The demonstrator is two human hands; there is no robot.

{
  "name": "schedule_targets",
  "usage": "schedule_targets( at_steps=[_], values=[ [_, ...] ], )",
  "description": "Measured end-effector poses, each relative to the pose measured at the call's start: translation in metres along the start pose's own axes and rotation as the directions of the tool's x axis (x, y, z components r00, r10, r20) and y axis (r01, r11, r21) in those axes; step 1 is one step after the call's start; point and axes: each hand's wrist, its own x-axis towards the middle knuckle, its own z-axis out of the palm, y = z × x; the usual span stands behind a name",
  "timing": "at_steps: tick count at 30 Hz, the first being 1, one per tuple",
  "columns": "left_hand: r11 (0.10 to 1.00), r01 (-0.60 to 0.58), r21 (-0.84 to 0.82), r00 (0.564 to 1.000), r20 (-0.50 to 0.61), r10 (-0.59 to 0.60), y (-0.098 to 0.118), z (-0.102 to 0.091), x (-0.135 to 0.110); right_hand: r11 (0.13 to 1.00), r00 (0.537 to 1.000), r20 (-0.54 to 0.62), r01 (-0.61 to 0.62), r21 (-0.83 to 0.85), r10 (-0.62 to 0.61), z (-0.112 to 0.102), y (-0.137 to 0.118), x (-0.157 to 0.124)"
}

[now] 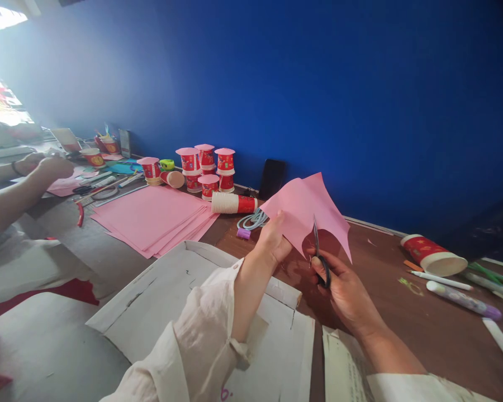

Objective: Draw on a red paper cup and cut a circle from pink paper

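A sheet of pink paper [295,201] is held up above the table, its lower edge cut into a curved notch. My left hand [274,239] grips the sheet at its left side, the thumb lying on top. In my right hand [339,279] is a pair of scissors [316,234] with black handles, fingers closed round the loops. Its blades point up and meet the paper at the top of the notch. Behind the sheet, a blue cord [254,219] and a small purple object [243,233] lie on the table, close to my left hand.
A stack of pink paper [151,215] lies to the left. Beyond it stand red paper cups [190,162] with pink lids, beside a lying cup stack [230,203]. A phone [272,177] leans on the blue wall. A cup [431,255] and markers [463,298] lie right. Another person's hands [52,167] work at far left.
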Motion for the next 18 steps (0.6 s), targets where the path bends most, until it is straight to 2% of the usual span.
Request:
schedule_targets(
  at_steps=[8, 14, 18],
  values=[
    [1.0, -0.017, 0.002, 1.0, 0.022, 0.017, -0.0006, -0.0026, 0.0035, 1.0, 1.0, -0.011, -0.001, -0.018, 0.001, -0.0029, 0.0016, 0.0009],
    [1.0, -0.005, 0.023, 0.999, -0.041, 0.006, 0.0026, -0.0003, 0.0025, 0.999, 1.0, -0.001, -0.027, -0.02, 0.027, -0.0047, -0.0017, 0.0003],
    [0.999, -0.015, 0.029, 1.0, -0.009, 0.016, 0.0041, -0.0017, 0.0022, 1.0, 1.0, 0.007, -0.016, -0.013, 0.017, -0.0043, -0.0043, -0.0001]
  ],
)
